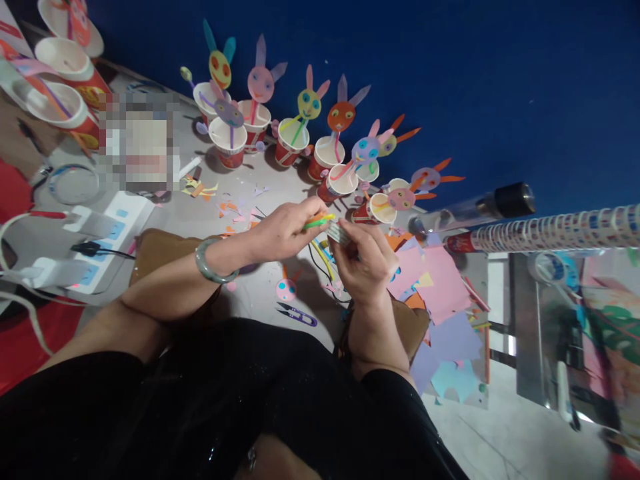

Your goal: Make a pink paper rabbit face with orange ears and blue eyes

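Note:
My left hand [287,230], with a bangle at the wrist, is closed around thin green and yellow strips [317,222]. Pinched in my right hand [369,260] is a small whitish ribbed piece [338,233], its kind unclear. The tips of both hands almost meet above the table; I cannot tell whether the two held things touch. Below them lie a pink paper rabbit head [287,289] with blue eyes and a pair of purple thread snips [298,315]. Yellow and dark thin strips [323,260] lie under my right hand.
Red paper cups with rabbit faces [231,143] line the blue wall. Coloured paper sheets [445,283] lie at right, below a long stack of cups [555,227]. A power strip [113,243] with cables and a clear tape roll [75,183] are at left. Paper scraps [240,210] litter the table.

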Motion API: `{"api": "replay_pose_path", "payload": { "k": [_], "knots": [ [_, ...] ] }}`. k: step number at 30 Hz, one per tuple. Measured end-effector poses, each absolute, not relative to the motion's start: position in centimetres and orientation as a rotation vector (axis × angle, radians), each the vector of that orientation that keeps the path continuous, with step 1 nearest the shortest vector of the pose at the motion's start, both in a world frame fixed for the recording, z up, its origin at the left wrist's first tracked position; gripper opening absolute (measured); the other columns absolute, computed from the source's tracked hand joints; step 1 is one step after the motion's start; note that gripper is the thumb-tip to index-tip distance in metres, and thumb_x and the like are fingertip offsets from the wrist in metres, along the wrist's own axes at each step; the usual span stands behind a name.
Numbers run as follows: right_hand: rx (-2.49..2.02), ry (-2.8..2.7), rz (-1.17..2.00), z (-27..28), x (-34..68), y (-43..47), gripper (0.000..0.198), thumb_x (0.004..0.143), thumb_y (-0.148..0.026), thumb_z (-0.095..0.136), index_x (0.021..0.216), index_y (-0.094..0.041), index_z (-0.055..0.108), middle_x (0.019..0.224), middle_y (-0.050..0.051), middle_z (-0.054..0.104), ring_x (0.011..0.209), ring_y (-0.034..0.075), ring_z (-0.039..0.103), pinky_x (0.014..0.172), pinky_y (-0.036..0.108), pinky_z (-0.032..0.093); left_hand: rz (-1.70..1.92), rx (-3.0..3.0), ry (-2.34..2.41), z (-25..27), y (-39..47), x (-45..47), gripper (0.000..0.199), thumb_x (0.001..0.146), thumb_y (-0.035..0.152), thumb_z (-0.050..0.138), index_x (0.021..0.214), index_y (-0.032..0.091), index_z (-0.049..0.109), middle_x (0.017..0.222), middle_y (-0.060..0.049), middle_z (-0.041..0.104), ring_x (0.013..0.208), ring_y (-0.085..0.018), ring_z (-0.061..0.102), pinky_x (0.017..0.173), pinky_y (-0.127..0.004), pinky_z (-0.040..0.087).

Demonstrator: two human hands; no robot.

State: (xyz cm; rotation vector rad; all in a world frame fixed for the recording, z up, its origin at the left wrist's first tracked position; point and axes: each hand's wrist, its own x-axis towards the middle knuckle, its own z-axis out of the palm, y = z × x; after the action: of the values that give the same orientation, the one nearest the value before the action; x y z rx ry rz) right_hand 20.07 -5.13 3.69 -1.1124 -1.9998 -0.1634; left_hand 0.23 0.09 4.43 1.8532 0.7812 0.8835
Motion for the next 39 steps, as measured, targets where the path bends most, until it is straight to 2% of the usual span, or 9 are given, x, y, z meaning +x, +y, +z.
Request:
{"api": "replay_pose_path", "payload": {
  "k": [7, 9, 11, 15, 18, 22, 27, 32, 39],
  "knots": [
    [-1.192, -1.83, -0.055, 4.0, 19.8, -5.5, 0.021, 0.09, -0.022, 0.072, 0.111, -0.024, 0.072, 0.089, 0.003, 0.074, 0.063, 0.014, 0.062, 0.054, 0.028, 0.053, 0.815, 1.275, 0.596, 4.9, 0.0, 0.7, 0.043, 0.09, 0.056, 0.069, 0.08, 0.024, 0.043, 0.06, 0.009, 0.035, 0.05, -0.008, 0.031, 0.047, -0.024, 0.03],
    [-1.177, -1.81, -0.049, 3.9, 19.8, -5.5, 0.022, 0.089, -0.021, 0.073, 0.111, -0.025, 0.071, 0.091, 0.002, 0.074, 0.061, 0.012, 0.06, 0.052, 0.028, 0.051, 0.776, 1.196, 0.577, 5.2, 0.1, 0.7, 0.042, 0.088, 0.052, 0.072, 0.08, 0.023, 0.043, 0.06, 0.01, 0.033, 0.048, -0.006, 0.028, 0.045, -0.022, 0.027],
    [-1.163, -1.819, -0.063, 3.9, 19.9, -5.4, 0.022, 0.089, -0.021, 0.072, 0.111, -0.025, 0.071, 0.092, 0.003, 0.075, 0.065, 0.014, 0.063, 0.052, 0.028, 0.051, 0.773, 1.171, 0.613, 5.4, 0.3, 0.5, 0.032, 0.089, 0.042, 0.071, 0.084, 0.022, 0.047, 0.059, 0.011, 0.033, 0.048, -0.006, 0.028, 0.045, -0.021, 0.026],
    [-1.16, -1.881, -0.098, 3.8, 20.1, -5.3, 0.024, 0.091, -0.021, 0.069, 0.115, -0.026, 0.071, 0.095, 0.005, 0.075, 0.072, 0.016, 0.067, 0.052, 0.029, 0.054, 0.83, 1.274, 0.752, 5.4, 0.6, 0.2, 0.012, 0.092, 0.03, 0.059, 0.092, 0.018, 0.059, 0.058, 0.01, 0.036, 0.05, -0.008, 0.033, 0.048, -0.023, 0.028],
    [-1.136, -1.95, -0.16, 3.7, 20.2, -5.2, 0.026, 0.092, -0.019, 0.069, 0.116, -0.026, 0.071, 0.096, 0.005, 0.075, 0.073, 0.017, 0.068, 0.057, 0.031, 0.058, 0.914, 1.462, 0.828, 5.2, 0.6, 0.2, 0.019, 0.09, 0.035, 0.062, 0.085, 0.016, 0.064, 0.06, 0.007, 0.044, 0.055, -0.009, 0.038, 0.053, -0.024, 0.031],
    [-1.111, -2.009, -0.266, 3.4, 20.0, -4.9, 0.031, 0.092, -0.014, 0.068, 0.12, -0.028, 0.069, 0.095, 0.005, 0.074, 0.079, 0.018, 0.071, 0.063, 0.03, 0.061, 0.922, 1.626, 0.89, 4.9, 0.5, 0.0, 0.022, 0.082, 0.038, 0.074, 0.086, 0.017, 0.069, 0.057, 0.008, 0.041, 0.054, -0.009, 0.036, 0.053, -0.025, 0.029],
    [-1.081, -1.975, -0.246, 3.3, 20.0, -4.7, 0.032, 0.091, -0.012, 0.069, 0.119, -0.027, 0.069, 0.097, 0.005, 0.072, 0.078, 0.017, 0.07, 0.061, 0.029, 0.059, 0.979, 1.694, 0.911, 4.9, 0.5, -0.1, 0.023, 0.085, 0.033, 0.069, 0.071, 0.016, 0.062, 0.063, 0.003, 0.053, 0.062, -0.009, 0.043, 0.058, -0.024, 0.033],
    [-1.104, -1.942, -0.103, 3.7, 20.0, -4.8, 0.027, 0.09, -0.013, 0.068, 0.114, -0.024, 0.068, 0.099, 0.006, 0.072, 0.076, 0.016, 0.068, 0.059, 0.028, 0.057, 0.942, 1.472, 0.841, 4.9, 0.6, -0.1, 0.024, 0.08, 0.037, 0.077, 0.075, 0.017, 0.065, 0.058, 0.006, 0.049, 0.057, -0.008, 0.039, 0.053, -0.023, 0.032],
    [-1.172, -1.799, 0.257, 2.9, 19.9, -5.0, 0.014, 0.094, -0.021, 0.061, 0.109, -0.023, 0.061, 0.103, 0.006, 0.069, 0.083, 0.017, 0.072, 0.061, 0.028, 0.06, 0.683, 0.966, 0.696, 5.7, 0.6, 0.0, 0.016, 0.087, 0.023, 0.072, 0.08, 0.018, 0.059, 0.05, 0.011, 0.032, 0.039, -0.002, 0.023, 0.04, -0.02, 0.016]
  ]
}}
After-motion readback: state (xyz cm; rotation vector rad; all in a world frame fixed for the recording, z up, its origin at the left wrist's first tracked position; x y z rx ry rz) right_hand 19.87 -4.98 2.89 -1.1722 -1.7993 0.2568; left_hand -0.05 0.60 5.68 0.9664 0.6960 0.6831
